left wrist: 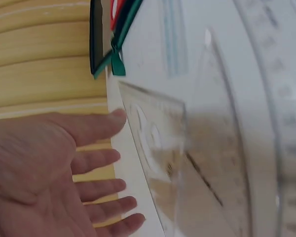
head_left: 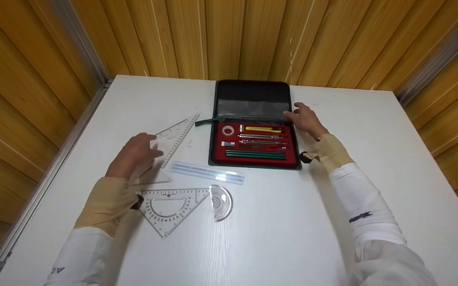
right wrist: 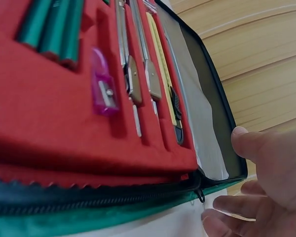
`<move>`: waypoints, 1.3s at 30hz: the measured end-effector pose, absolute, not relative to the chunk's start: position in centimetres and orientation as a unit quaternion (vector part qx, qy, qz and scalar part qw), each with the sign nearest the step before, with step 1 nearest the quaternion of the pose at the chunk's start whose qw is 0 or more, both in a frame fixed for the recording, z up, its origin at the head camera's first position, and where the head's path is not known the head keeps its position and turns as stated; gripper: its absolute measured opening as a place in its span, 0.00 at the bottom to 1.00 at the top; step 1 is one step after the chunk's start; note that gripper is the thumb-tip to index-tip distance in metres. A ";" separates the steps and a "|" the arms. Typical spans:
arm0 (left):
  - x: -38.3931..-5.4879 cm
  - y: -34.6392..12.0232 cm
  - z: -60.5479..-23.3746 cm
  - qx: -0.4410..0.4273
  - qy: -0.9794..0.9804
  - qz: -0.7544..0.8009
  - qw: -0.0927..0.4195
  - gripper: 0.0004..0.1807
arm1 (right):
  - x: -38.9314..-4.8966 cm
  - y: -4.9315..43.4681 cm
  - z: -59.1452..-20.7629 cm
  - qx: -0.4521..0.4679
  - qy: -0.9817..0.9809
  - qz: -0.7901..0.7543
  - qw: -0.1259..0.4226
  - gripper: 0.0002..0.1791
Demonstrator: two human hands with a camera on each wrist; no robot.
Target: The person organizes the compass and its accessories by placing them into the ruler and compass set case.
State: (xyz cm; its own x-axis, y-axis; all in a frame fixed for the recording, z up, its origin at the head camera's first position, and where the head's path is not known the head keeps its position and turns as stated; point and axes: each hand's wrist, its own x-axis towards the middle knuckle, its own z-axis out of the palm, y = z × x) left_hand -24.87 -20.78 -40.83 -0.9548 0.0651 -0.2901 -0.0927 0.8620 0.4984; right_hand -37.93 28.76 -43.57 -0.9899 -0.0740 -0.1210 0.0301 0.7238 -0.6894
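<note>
My left hand [head_left: 133, 154] hovers over the left of the table, fingers spread and holding nothing. Beneath and beside it lies a clear triangular set square [head_left: 179, 137]; the left wrist view has the thumb tip right at its edge. By the right side of an unzipped drafting case [head_left: 253, 92] is my right hand [head_left: 306, 121], its fingers loosely bent. Its thumb [right wrist: 242, 140] overlaps the edge of the raised cover in the right wrist view, while the other fingers stay apart below. In the case's red insert sit green pencils [head_left: 255, 154], a purple sharpener [right wrist: 103, 89], compasses [right wrist: 133, 81] and a yellow cutter knife [head_left: 263, 129].
Left of the case's front lies a clear ruler [head_left: 208, 172]. Nearer me are a second set square [head_left: 163, 222] with a protractor cutout and a half-round protractor [head_left: 222, 202] touching its tip. A green strap [head_left: 209, 121] sticks out leftward from the case. Wood-look panels [head_left: 221, 39] border the table.
</note>
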 end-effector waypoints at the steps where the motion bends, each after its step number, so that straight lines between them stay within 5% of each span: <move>1: -24.7 -21.2 -41.1 -0.004 0.952 0.262 0.155 0.39 | -38.1 28.7 -43.6 -0.016 0.927 -0.369 0.070 0.44; 12: -23.9 -21.9 -42.8 0.040 0.955 0.235 0.176 0.57 | -38.8 28.9 -43.8 -0.003 0.931 -0.362 0.043 0.39; 39: -24.3 -20.7 -43.2 0.047 0.968 0.151 0.195 0.53 | -39.2 28.9 -44.9 0.059 0.884 -0.464 -0.015 0.33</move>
State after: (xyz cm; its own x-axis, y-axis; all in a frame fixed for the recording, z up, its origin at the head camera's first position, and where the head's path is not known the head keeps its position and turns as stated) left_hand -24.29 -20.75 -43.18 -0.9192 0.1495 -0.3643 0.0318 0.9503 0.3098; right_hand -39.20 28.87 -44.88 -0.9925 0.1190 -0.0279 0.0905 0.5619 -0.8223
